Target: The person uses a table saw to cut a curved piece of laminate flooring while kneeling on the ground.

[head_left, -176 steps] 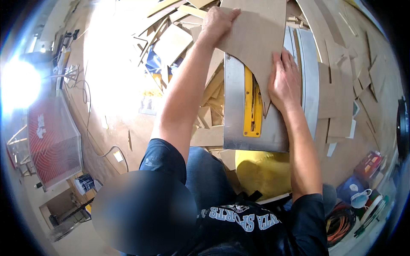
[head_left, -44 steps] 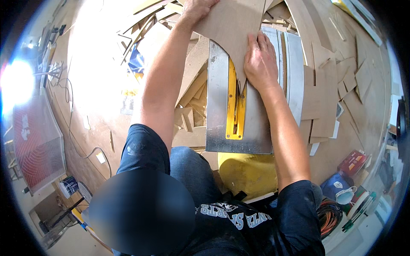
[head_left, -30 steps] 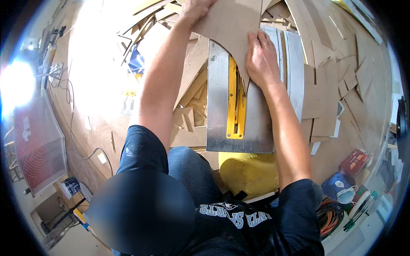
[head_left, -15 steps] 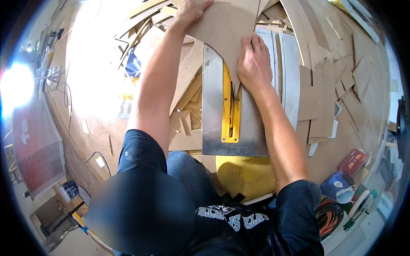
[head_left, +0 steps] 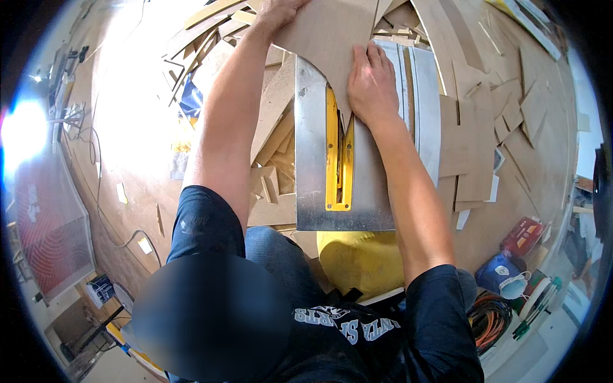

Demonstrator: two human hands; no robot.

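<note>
A wide plywood board (head_left: 325, 29) with a curved left edge lies over a metal machine table (head_left: 310, 147), its narrow tip beside a yellow slotted insert (head_left: 331, 185). My left hand (head_left: 276, 14) is closed on the board's upper left part, partly cut off by the top of the picture. My right hand (head_left: 373, 83) lies with flattened, slightly bent fingers over the board's right edge, to the right of the insert. The blade, if any, is too small to make out.
Wood offcuts (head_left: 281, 134) surround the table. Behind my legs' edge sits a yellow rounded object (head_left: 357, 262). At left are a bright lamp (head_left: 22, 134), cables and a red mesh-covered panel (head_left: 45, 236). At lower right lie a red box (head_left: 520, 236), a blue mug-like item (head_left: 495, 274) and coiled hoses (head_left: 488, 322).
Since the oldest frame, the board and my right hand have moved forward along the table, away from me. In the last second they shift only slightly; the whole view has drifted left.
</note>
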